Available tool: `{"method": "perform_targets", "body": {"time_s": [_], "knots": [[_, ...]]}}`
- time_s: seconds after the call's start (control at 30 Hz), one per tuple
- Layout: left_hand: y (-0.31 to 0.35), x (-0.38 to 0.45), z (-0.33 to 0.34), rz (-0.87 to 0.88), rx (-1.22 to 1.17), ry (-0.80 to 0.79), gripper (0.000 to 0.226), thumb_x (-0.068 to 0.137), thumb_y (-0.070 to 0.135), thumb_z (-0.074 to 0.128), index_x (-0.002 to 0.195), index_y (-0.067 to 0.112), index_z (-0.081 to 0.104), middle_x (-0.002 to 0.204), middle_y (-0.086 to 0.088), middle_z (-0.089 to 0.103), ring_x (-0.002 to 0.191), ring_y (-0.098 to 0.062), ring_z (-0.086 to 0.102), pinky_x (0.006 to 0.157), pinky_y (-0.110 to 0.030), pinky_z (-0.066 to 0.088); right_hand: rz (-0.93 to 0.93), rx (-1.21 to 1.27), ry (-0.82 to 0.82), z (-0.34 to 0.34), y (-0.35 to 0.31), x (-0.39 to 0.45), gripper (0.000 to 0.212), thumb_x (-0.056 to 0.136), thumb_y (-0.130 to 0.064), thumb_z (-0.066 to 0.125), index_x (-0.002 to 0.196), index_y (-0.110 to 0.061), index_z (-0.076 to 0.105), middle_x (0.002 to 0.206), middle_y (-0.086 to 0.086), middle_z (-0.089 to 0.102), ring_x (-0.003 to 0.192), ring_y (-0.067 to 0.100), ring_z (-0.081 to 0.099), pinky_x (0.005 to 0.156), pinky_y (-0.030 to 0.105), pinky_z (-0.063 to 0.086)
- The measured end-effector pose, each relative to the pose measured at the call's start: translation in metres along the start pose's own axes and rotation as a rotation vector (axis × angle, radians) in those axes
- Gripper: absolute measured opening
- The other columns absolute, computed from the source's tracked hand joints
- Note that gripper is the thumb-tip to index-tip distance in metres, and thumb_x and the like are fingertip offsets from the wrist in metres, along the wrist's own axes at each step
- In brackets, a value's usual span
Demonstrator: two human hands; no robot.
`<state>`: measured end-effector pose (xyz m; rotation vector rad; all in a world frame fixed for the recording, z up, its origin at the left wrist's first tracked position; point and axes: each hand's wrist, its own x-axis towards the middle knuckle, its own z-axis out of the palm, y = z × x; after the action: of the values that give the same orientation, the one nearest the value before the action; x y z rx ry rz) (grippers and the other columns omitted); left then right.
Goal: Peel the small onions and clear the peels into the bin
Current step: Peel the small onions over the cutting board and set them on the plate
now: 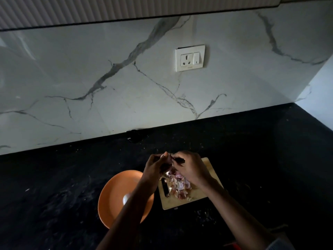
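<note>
Head view, dim lighting: the person is working over a wooden cutting board point(207, 179) lying on the black tabletop point(63, 177) toward its near edge, with an orange plate point(115, 184) just beside the board's left edge. Left hand point(155, 164) is holding a small onion point(165, 156) above the far end of the board, fingers curled round it; right hand point(190, 165) is meeting it there, fingers pinched narrow at the onion's skin, apparently pulling a strip away. A thin dark thing is showing at the right fingertips; whether it is a knife tip or peel cannot be told. Peels point(178, 186) are piling in the middle of the board, pink and papery, beside a dark narrow object near the board's left edge, possibly a blade. One pale rounded item point(126, 198) is sitting on the plate, partly hidden by the left forearm; judged to be a peeled onion, so at least one is done. Progress estimate: peeling is well under way, given the size of the peel heap, but the onion in hand is not yet finished, and how many unpeeled ones are waiting cannot be told, since part of the heap may be hiding them. Clearing is not yet begun: all peels are lying on the board, and no bin is appearing in view. Writing: none legible; the white wall socket point(190, 58) on the marble backsplash is carrying a small mark too tiny to read.
</note>
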<state>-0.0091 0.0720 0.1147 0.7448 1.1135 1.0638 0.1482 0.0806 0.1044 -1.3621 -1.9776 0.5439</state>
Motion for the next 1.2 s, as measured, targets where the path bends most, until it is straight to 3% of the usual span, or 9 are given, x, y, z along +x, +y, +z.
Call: {"method": "perform_targets", "body": {"time_s": [0.13,0.33,0.47,0.57,0.63,0.7,0.87,1.0,1.2], "knots": [[-0.002,-0.001,0.004,0.008,0.012,0.008,0.018,0.101,0.015,0.054,0.089,0.008,0.064,0.076,-0.003,0.074,0.071,-0.013,0.071,0.07,-0.026,0.059,0.035,-0.013,0.075,0.004,-0.005,-0.004,0.021,0.089,-0.016,0.074,0.109,-0.011,0.072,0.105,0.0,0.074,0.091,0.005,0.068,0.075,0.011,0.054],[-0.006,0.002,0.0,-0.064,-0.088,-0.01,0.019,0.101,0.02,0.054,0.109,0.004,0.058,0.111,-0.02,0.068,0.089,-0.023,0.07,0.084,-0.037,0.058,0.211,0.085,0.189,-0.001,0.0,0.001,0.017,0.086,-0.012,0.077,0.102,-0.014,0.074,0.096,-0.006,0.074,0.086,-0.001,0.067,0.072,-0.001,0.045],[-0.007,0.003,-0.008,-0.125,-0.216,-0.03,0.03,0.101,0.024,0.052,0.115,-0.002,0.06,0.11,-0.018,0.07,0.096,-0.026,0.069,0.085,-0.036,0.058,0.361,0.16,0.211,-0.012,0.011,0.003,0.013,0.092,-0.012,0.069,0.101,-0.022,0.07,0.086,-0.027,0.063,0.081,-0.02,0.061,0.065,0.001,0.046],[-0.005,0.003,-0.013,-0.136,-0.218,-0.02,0.027,0.102,0.023,0.049,0.103,0.001,0.065,0.097,-0.012,0.074,0.089,-0.021,0.07,0.086,-0.034,0.055,0.374,0.034,0.058,-0.017,0.027,0.002,0.017,0.098,-0.022,0.064,0.11,-0.016,0.073,0.099,-0.005,0.075,0.086,0.002,0.069,0.072,0.018,0.055],[-0.005,0.005,-0.014,-0.136,-0.212,0.01,0.027,0.102,0.024,0.051,0.108,0.002,0.065,0.102,-0.014,0.072,0.09,-0.023,0.069,0.086,-0.035,0.055,0.362,-0.012,-0.017,-0.016,0.031,0.0,0.023,0.099,-0.025,0.062,0.115,-0.012,0.072,0.104,0.002,0.074,0.08,0.008,0.069,0.072,0.026,0.058],[-0.005,0.008,-0.014,-0.118,-0.199,0.032,0.026,0.103,0.024,0.05,0.114,0.005,0.061,0.107,-0.016,0.066,0.091,-0.024,0.066,0.083,-0.035,0.056,0.302,0.04,-0.026,-0.016,0.026,-0.003,0.025,0.097,-0.026,0.064,0.119,-0.015,0.07,0.106,-0.004,0.072,0.069,-0.003,0.064,0.062,0.013,0.052],[-0.005,0.01,-0.009,-0.093,-0.147,0.013,0.025,0.105,0.026,0.045,0.113,0.006,0.057,0.104,-0.017,0.062,0.086,-0.023,0.065,0.076,-0.031,0.058,0.076,0.117,-0.042,-0.008,0.0,0.0,0.032,0.09,-0.024,0.074,0.121,-0.017,0.069,0.112,-0.009,0.069,0.094,-0.008,0.062,0.078,0.003,0.047],[-0.005,0.011,-0.01,-0.077,-0.141,-0.023,0.027,0.104,0.027,0.045,0.112,0.004,0.056,0.104,-0.017,0.062,0.088,-0.024,0.066,0.077,-0.032,0.059,0.014,0.09,-0.011,-0.003,-0.002,0.004,0.027,0.088,-0.018,0.076,0.114,-0.014,0.071,0.108,-0.005,0.072,0.088,-0.014,0.059,0.077,0.002,0.047],[-0.008,0.01,-0.011,-0.079,-0.125,-0.006,0.026,0.104,0.025,0.047,0.115,0.003,0.055,0.103,-0.017,0.062,0.083,-0.021,0.068,0.07,-0.028,0.059,-0.038,0.055,0.02,-0.002,-0.001,0.002,0.019,0.088,-0.01,0.074,0.107,-0.009,0.073,0.101,0.001,0.075,0.089,-0.001,0.067,0.076,0.004,0.049]]}}
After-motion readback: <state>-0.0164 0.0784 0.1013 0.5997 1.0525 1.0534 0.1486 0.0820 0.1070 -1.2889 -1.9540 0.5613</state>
